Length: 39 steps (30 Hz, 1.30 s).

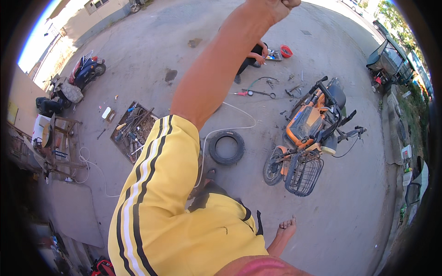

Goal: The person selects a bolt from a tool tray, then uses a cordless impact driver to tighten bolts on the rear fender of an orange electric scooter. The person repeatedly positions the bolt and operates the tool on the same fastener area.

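Note:
Raised across the view, my left arm in a yellow striped sleeve reaches the upper edge. There my left hand (275,10) is partly cut off, its visible fingers curled; whatever it may hold is hidden. My right hand (287,225) hangs low beside my yellow shirt (216,230), fingers curled in, with nothing visible in them. Neither hand touches anything on the ground. Below my left arm a black tire (226,160) lies flat near my feet. An orange electric bike (306,124) with a wire front basket (304,176) lies on its side to the right.
Beyond my forearm another person's hand (260,59) shows near a parts tray (274,55) and red bowl (286,51). A pale hose (244,112) curves past the tire. A tool tray (149,114) stands left. Parked scooters (87,71) and a covered three-wheeler (389,62) line the sides.

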Tool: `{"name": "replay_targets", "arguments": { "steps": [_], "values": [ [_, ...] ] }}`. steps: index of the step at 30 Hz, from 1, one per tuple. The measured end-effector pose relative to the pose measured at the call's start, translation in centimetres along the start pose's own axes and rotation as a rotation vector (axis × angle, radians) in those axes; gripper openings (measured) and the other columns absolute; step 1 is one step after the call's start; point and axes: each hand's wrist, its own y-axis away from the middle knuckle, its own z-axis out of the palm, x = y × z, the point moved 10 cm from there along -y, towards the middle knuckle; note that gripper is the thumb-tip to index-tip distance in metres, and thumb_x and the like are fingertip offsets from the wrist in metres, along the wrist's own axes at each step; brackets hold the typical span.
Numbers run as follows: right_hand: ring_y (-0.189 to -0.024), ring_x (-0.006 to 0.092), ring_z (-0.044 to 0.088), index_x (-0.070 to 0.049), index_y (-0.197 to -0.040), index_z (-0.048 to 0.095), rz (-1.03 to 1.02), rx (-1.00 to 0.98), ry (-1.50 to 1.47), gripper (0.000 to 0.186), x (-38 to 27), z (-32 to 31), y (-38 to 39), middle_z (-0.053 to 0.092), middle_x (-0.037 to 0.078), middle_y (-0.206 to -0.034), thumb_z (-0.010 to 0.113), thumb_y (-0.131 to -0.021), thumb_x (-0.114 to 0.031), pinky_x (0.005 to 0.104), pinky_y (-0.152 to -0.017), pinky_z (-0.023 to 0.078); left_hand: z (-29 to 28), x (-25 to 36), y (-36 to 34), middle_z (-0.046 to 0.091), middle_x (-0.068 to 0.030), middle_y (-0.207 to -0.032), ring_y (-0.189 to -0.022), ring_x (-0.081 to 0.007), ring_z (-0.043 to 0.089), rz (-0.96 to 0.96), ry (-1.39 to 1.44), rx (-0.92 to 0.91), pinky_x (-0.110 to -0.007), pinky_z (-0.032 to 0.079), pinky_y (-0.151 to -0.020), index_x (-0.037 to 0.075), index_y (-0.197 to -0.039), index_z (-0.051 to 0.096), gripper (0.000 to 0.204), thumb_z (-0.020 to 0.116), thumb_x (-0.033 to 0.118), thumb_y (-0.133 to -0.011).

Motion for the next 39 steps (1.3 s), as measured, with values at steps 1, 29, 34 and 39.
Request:
{"name": "replay_targets", "arguments": {
  "steps": [1, 29, 34, 39],
  "values": [
    [-0.047, 0.0059, 0.028, -0.007, -0.136, 0.056, -0.041, -0.008, 0.006, 0.035, -1.2, 1.2, 1.1, 0.029, -0.007, -0.062, 0.042, -0.106, -0.016, 0.025, -0.045, 0.027, 3.0, -5.8, 2.7, 0.046, 0.0031, -0.068, -0.051, -0.0096, 0.037, -0.106, 0.043, -0.078, -0.025, 0.03, -0.047, 0.0, -0.121, 0.055, 0.025, 0.05, 0.013, -0.099],
    [-0.058, 0.0182, 0.044, -0.006, -0.137, 0.062, -0.619, -0.37, 1.115, 0.035, -14.6, 16.9, 13.2, 0.061, 0.012, -0.071, 0.054, -0.104, -0.016, 0.0362, -0.055, 0.038, 8.1, -53.0, 44.5, 0.037, 0.0069, -0.067, -0.051, -0.0064, 0.029, -1.285, 0.357, 0.777, -0.025, 0.025, -0.047, 0.004, -0.122, 0.056, 0.026, 0.043, 0.015, -0.102],
    [-0.058, 0.0353, 0.051, -0.016, -0.144, 0.058, -0.773, -0.423, 1.428, 0.046, -13.7, 20.3, 13.2, 0.061, 0.019, -0.068, 0.054, -0.099, -0.005, 0.0406, -0.055, 0.042, 12.7, -57.0, 41.0, 0.038, 0.0071, -0.067, -0.052, -0.006, 0.031, -1.324, 0.611, 0.69, -0.024, 0.025, -0.047, 0.004, -0.119, 0.058, 0.025, 0.044, 0.015, -0.101],
    [-0.057, 0.0244, 0.054, -0.004, -0.125, 0.068, -0.691, -0.286, 1.245, 0.029, -16.9, 11.7, 10.1, 0.064, 0.014, -0.071, 0.054, -0.1, -0.004, 0.038, -0.057, 0.045, 13.2, -60.1, 39.3, 0.039, 0.0067, -0.067, -0.053, -0.0058, 0.032, -1.43, 0.589, 0.678, -0.025, 0.025, -0.048, 0.005, -0.117, 0.059, 0.023, 0.045, 0.014, -0.101]
  ]
}}
